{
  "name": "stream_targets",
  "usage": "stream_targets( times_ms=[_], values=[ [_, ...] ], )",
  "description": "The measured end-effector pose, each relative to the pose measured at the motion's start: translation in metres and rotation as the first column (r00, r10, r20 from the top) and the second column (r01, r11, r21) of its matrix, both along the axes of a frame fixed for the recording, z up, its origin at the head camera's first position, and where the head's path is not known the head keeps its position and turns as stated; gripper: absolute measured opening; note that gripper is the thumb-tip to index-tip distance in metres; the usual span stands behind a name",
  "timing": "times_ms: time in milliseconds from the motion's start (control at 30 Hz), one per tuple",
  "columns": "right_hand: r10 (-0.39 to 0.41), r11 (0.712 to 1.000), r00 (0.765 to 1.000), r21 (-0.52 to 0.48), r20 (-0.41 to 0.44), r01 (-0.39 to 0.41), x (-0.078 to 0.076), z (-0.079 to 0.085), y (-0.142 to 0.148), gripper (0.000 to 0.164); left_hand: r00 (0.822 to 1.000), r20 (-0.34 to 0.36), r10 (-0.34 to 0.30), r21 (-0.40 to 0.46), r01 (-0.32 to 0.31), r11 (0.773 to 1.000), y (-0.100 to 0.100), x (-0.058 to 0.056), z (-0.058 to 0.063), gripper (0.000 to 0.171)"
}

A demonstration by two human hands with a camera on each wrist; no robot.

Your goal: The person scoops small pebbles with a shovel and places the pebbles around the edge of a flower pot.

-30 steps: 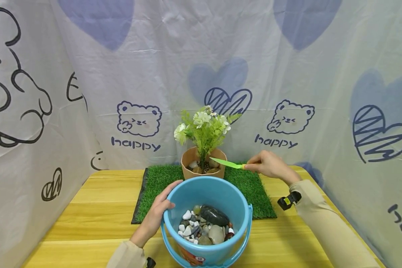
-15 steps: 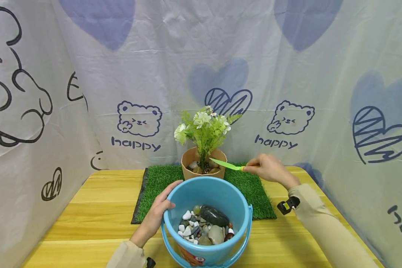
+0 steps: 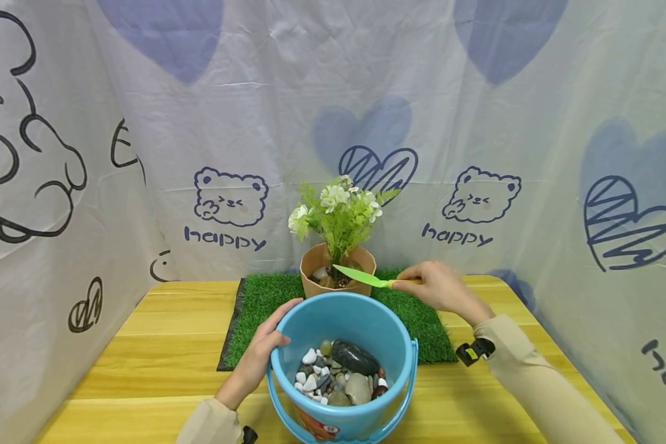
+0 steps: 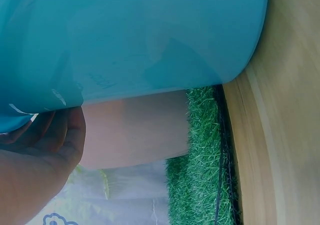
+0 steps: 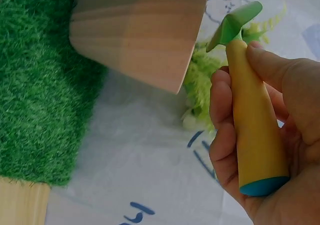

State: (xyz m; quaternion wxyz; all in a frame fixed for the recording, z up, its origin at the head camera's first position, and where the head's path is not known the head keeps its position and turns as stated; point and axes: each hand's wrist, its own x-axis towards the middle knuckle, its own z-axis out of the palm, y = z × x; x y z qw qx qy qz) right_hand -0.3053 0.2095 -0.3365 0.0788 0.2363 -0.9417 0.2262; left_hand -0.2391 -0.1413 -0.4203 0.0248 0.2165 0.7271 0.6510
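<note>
My right hand [image 3: 443,290] grips a small garden trowel by its yellow handle [image 5: 257,120], the fingers wrapped round it and the thumb along its top. The trowel's green blade [image 3: 361,277] points left over the mouth of a tan flower pot [image 3: 311,288]. In the pot stand white flowers [image 3: 335,197] with leafy green stems, and a few stones lie round their base. My left hand [image 3: 259,350] holds the left rim of a blue bucket [image 3: 344,313], thumb over the edge and fingers outside. Pebbles and larger stones [image 3: 359,388] cover the bucket's bottom.
A green turf mat [image 3: 422,320] lies under the pot, on a yellow wooden table [image 3: 161,370]. The bucket stands in front of the pot, its handle [image 3: 412,385] hanging down. A printed white cloth [image 3: 227,123] walls in the back and sides.
My right hand has moved slightly left and down, carrying the trowel blade further over the pot towards the stems. The left hand and bucket stay put.
</note>
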Motion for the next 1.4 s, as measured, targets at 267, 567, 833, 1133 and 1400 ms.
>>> stream_targets(
  times_ms=[267, 567, 833, 1133, 1400],
  values=[
    [0.032, 0.999, 0.999, -0.024, -0.042, -0.033, 0.022, 0.004, -0.018, 0.025, 1.0, 0.007, -0.001, -0.002, 0.001, 1.0, 0.0, 0.0, 0.001, 0.069],
    [0.093, 0.995, 0.982, -0.022, -0.164, -0.098, 0.038, -0.001, -0.031, 0.025, 1.0, -0.019, -0.01, -0.012, 0.01, 1.0, 0.0, 0.0, -0.001, 0.069],
    [0.116, 0.992, 0.951, 0.088, -0.288, -0.095, 0.046, -0.003, -0.038, 0.02, 1.0, -0.008, -0.025, -0.002, 0.025, 1.0, -0.001, -0.001, -0.001, 0.07],
    [0.191, 0.964, 0.879, 0.253, -0.437, -0.083, 0.055, -0.003, -0.047, 0.026, 1.0, -0.022, -0.02, -0.008, 0.02, 1.0, -0.001, -0.001, -0.001, 0.069],
    [0.311, 0.903, 0.849, 0.412, -0.427, -0.124, 0.06, 0.005, -0.05, 0.02, 1.0, -0.006, -0.018, -0.003, 0.018, 1.0, -0.001, 0.0, -0.001, 0.069]
  ],
)
